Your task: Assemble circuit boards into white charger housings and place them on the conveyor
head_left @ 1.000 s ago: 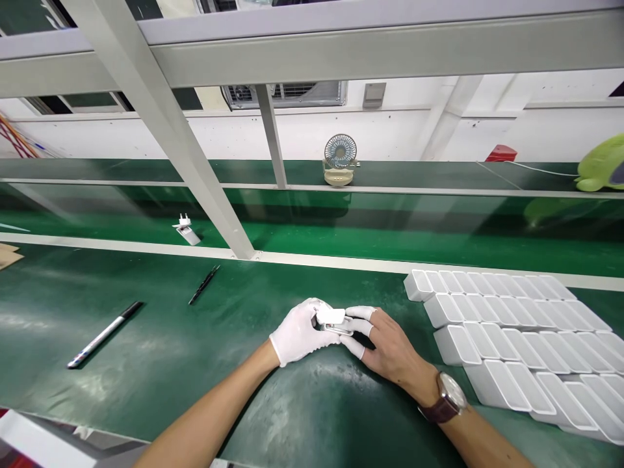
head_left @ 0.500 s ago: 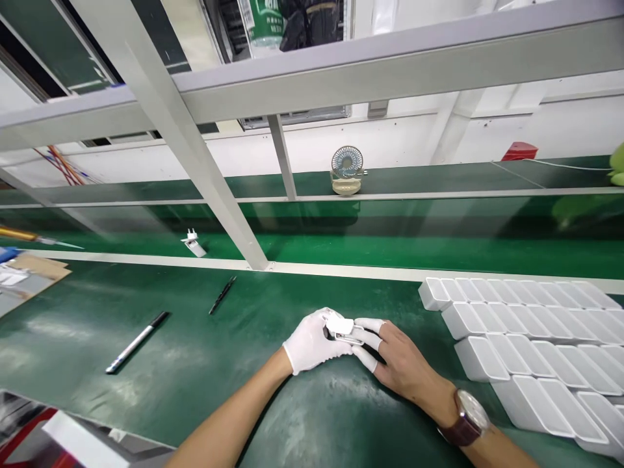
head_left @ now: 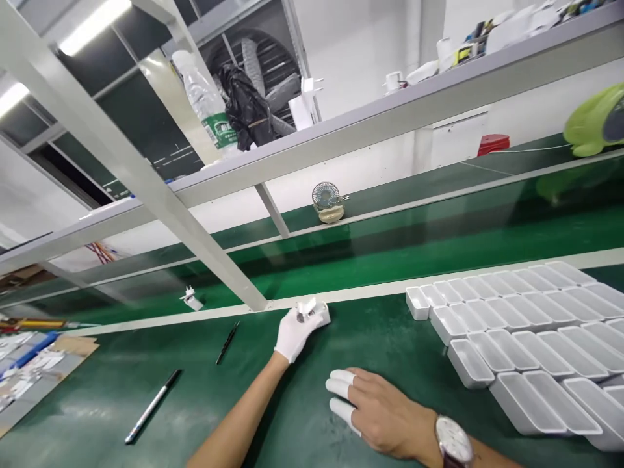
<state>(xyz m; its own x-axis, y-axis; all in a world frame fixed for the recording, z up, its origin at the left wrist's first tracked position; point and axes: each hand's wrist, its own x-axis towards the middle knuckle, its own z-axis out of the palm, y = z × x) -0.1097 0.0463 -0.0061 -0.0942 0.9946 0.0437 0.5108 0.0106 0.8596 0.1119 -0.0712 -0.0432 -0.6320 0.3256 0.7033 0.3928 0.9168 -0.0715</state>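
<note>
The left hand (head_left: 295, 333), in a white glove, reaches out across the green counter (head_left: 273, 403) and closes around a small white plug (head_left: 314, 311) with its prongs pointing up. The plug sits at the far edge of the counter, right at the pale rail (head_left: 370, 294) that borders the belt (head_left: 390, 240) beyond. The right hand (head_left: 375, 409) holds nothing; it lies flat on the counter near the body, fingers loosely spread, with white cots on two fingertips (head_left: 341, 383) and a watch (head_left: 453, 442) at the wrist.

The grip looks like the weak point. The plug is pinched at arm's length, and a smooth casing in a cloth glove could slip, in my judgement. If it is let go on the rail rather than past it, it may tip back onto the counter or land on its side. A plug (head_left: 192, 300) already lies tilted on the belt further left.

The trays (head_left: 511, 325) lie in rows to the right, well apart from the left hand, so a knock there seems unlikely. The marker (head_left: 152, 406) and the thin black tool (head_left: 227, 342) lie to the left of the forearm; a wide sweep back could catch the tool.
</note>
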